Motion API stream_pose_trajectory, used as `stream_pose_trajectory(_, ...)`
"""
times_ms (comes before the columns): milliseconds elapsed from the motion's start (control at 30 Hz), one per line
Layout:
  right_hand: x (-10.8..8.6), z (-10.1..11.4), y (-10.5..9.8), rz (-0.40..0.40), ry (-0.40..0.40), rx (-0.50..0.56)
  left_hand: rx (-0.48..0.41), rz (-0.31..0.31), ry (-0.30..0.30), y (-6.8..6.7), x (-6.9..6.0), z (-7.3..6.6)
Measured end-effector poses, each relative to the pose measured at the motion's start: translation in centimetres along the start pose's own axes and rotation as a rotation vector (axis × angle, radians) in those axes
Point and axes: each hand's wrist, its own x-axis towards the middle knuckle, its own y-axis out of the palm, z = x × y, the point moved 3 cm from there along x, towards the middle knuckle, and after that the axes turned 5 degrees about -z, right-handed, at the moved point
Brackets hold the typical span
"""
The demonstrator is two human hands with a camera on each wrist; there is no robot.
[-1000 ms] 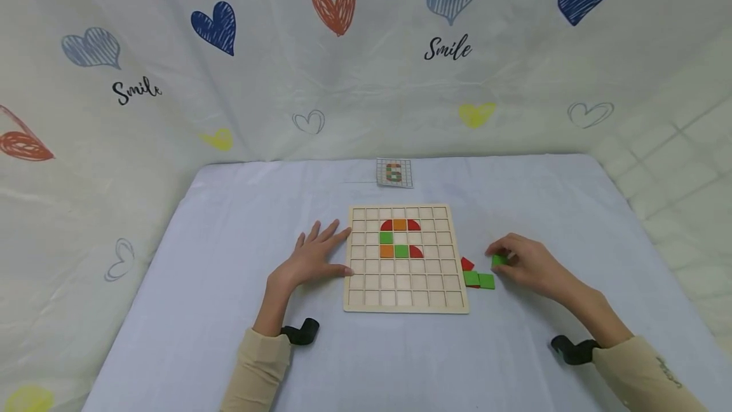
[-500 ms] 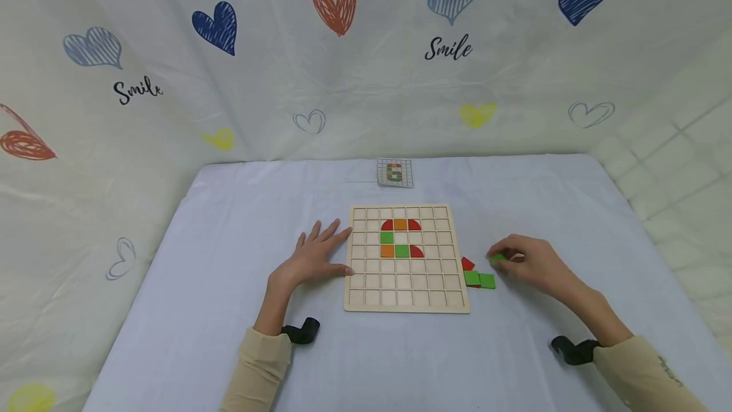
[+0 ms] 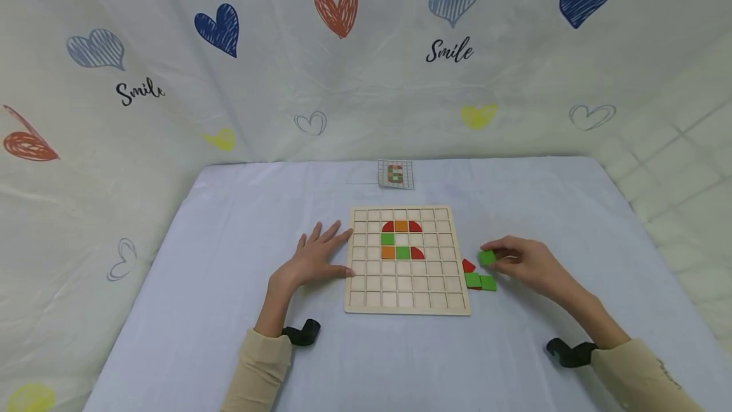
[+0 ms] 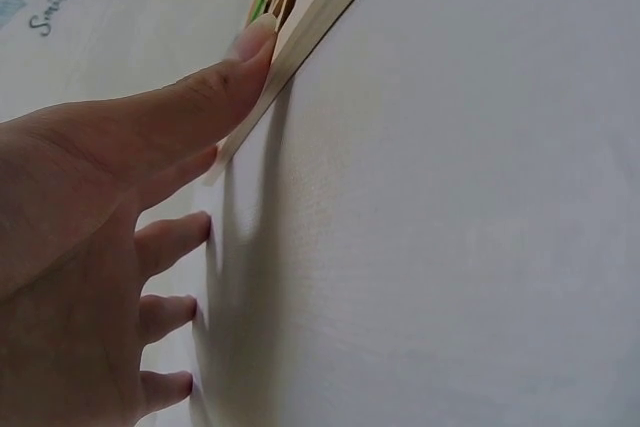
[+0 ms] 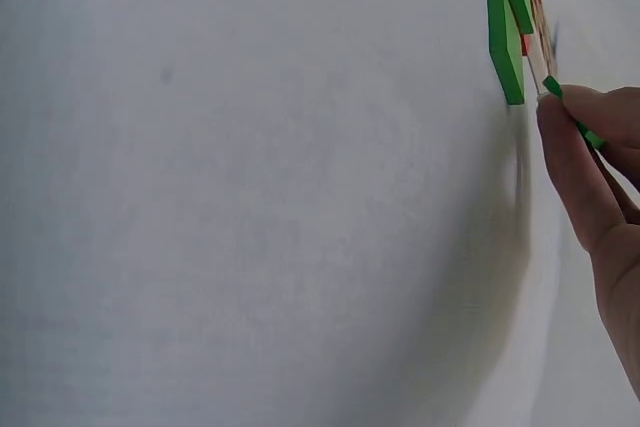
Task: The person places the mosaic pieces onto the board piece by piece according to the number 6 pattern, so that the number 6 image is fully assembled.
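A wooden grid board [image 3: 366, 301] lies on the white-covered table. In its cells sit several tiles: red quarter-rounds [image 3: 417, 253], orange squares [image 3: 388, 252] and green squares [image 3: 403, 252]. My left hand [image 3: 311, 262] rests at the board's left edge with fingers spread, and the thumb [image 4: 235, 82] touches the rim. My right hand [image 3: 526, 262] pinches a green square tile [image 3: 487, 258] between thumb and fingers, right of the board and above the table. Just below it lie two loose green tiles [image 3: 488, 283] and red pieces [image 3: 468, 266] beside the board's right edge, partly overlapping.
A small pattern card [image 3: 396, 174] with a gridded coloured figure lies beyond the board near the table's far edge. Behind the table [image 3: 171, 323] hangs a white cloth [image 3: 377, 88] printed with hearts. Black wrist straps [image 3: 303, 333] are on both forearms.
The green tile in my right hand has turned and shifted slightly left toward the board. My left hand stays at the board's edge.
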Motion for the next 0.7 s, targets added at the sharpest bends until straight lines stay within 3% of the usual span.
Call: stream_pose_trajectory(700,0.7,1.8,1.3,0.068,-0.014,0.061,-0.004,0.004,0.018,0.1,0.0,0.2)
